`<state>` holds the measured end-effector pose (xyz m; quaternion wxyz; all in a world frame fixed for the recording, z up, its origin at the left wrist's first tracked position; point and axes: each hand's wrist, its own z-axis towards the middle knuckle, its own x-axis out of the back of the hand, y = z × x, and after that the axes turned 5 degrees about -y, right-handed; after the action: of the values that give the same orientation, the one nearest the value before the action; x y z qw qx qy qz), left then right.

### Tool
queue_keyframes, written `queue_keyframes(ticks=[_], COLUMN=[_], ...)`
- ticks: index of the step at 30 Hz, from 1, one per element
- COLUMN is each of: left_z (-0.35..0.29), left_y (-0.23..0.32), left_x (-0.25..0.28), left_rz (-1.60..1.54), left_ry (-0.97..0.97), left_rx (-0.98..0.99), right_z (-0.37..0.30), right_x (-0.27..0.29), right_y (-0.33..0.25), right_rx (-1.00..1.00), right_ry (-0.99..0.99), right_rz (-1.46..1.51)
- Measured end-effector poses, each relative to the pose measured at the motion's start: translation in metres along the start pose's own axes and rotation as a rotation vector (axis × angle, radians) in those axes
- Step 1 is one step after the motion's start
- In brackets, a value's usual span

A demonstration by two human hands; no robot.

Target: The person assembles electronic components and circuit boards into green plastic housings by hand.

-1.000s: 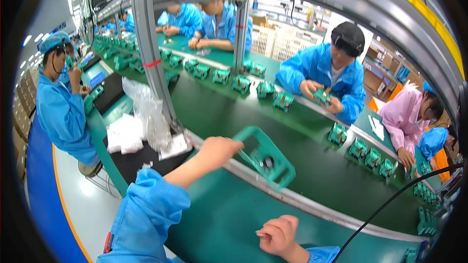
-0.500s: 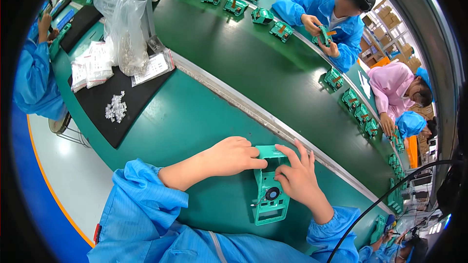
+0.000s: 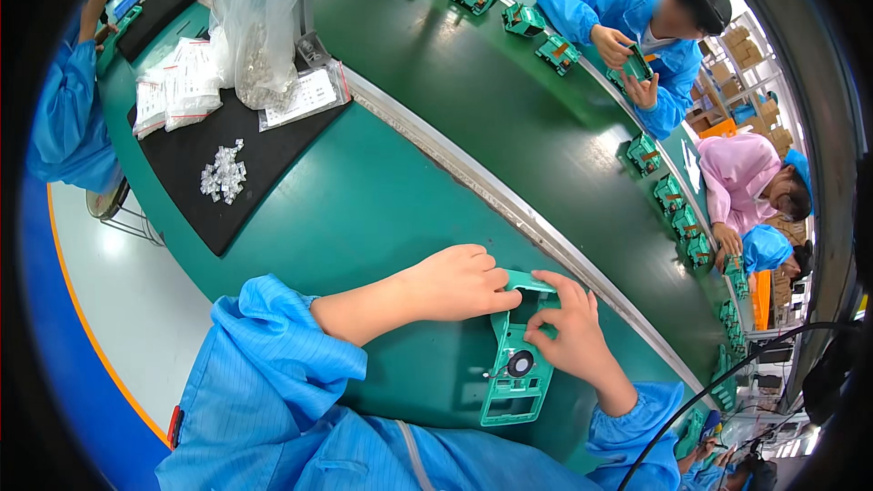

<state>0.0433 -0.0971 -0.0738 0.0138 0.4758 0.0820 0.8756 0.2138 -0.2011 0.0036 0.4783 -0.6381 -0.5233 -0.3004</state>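
Observation:
A green plastic housing [image 3: 503,338] lies on the green tabletop in front of me, its long side running toward my body. A round black speaker [image 3: 520,363] with thin wires sits in its lower half, above rectangular cut-outs. My left hand [image 3: 462,284] is closed on the upper left edge, fingertips curled over into the large opening. My right hand [image 3: 575,327] grips the upper right side, thumb bent inward at the opening and fingers along the top corner. Whether a small part is between the fingers is hidden.
On a black mat [image 3: 273,150] at left lie small clear plastic pieces [image 3: 224,175], zip bags [image 3: 186,86] and a big clear bag [image 3: 259,45]. A metal rail [image 3: 436,155] borders the conveyor belt [image 3: 473,82]. Green assemblies [image 3: 556,53] line its far side, near co-workers. A black cable [image 3: 700,391] hangs right.
The view has shifted, so the housing and both hands appear slightly further right. Both hands stay on the housing with little change of grip. The co-worker opposite has turned a green assembly.

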Motion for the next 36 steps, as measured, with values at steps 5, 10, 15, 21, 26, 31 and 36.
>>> queue_keyframes(ticks=[5, 10, 15, 21, 26, 31, 36], left_z=[-0.001, -0.001, 0.001, 0.002, 0.002, 0.001, 0.003], left_y=[0.001, 0.005, 0.009, 0.009, 0.008, 0.006, 0.005], left_x=[-0.002, -0.003, -0.003, -0.003, -0.003, -0.001, 0.001], left_rz=[0.002, 0.011, 0.032, 0.065, 0.094, 0.114, 0.113], left_ry=[0.031, 0.077, 0.105, 0.096, 0.072, 0.078, 0.061], left_rx=[-0.007, -0.047, -0.071, -0.077, -0.073, -0.063, -0.074], right_z=[0.0, -0.003, -0.001, 0.001, 0.001, 0.0, -0.001], right_x=[-0.001, -0.013, -0.02, -0.016, -0.011, -0.006, -0.005], right_y=[-0.006, -0.012, -0.007, -0.002, 0.013, 0.009, 0.006], right_rx=[0.032, 0.073, 0.087, 0.098, 0.16, 0.173, 0.135], right_ry=[0.044, 0.142, 0.247, 0.333, 0.283, 0.301, 0.304], right_rz=[-0.124, -0.297, -0.475, -0.35, -0.162, -0.196, -0.215])
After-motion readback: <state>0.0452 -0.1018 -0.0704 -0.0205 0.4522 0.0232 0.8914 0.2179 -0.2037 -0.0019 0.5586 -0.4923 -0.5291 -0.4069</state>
